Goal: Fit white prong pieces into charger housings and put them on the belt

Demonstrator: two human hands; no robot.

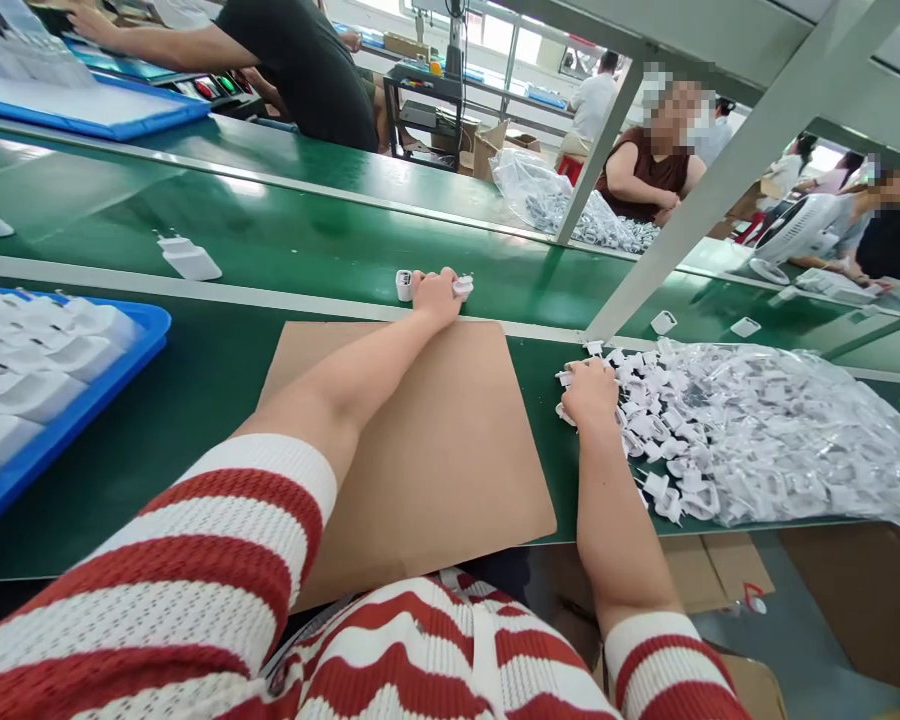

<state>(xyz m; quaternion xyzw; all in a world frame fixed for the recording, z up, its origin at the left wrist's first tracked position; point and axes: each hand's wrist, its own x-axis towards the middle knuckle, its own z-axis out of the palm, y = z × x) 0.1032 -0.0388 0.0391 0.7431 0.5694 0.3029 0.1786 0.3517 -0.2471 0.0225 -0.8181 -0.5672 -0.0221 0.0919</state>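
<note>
Over the green belt, my left hand (436, 298) is closed round a white charger (463, 287), part of which shows at its right side. A second white charger body (403, 285) with openings in its end is at the hand's left side; whether the fingers touch it I cannot tell. My right hand (591, 390) reaches into the left edge of a heap of small white plug pieces (656, 435). Its fingers are curled down on some of them, and white bits poke out to the left. The heap spills from a clear plastic bag (802, 430).
A brown cardboard sheet (435, 450) lies before me. Left is a blue tray (139, 345) with rows of white chargers. On the belt are a charger with pins (189, 258) and two white pieces (664, 322). A slanted metal post (712, 190) rises at right. Co-workers sit opposite.
</note>
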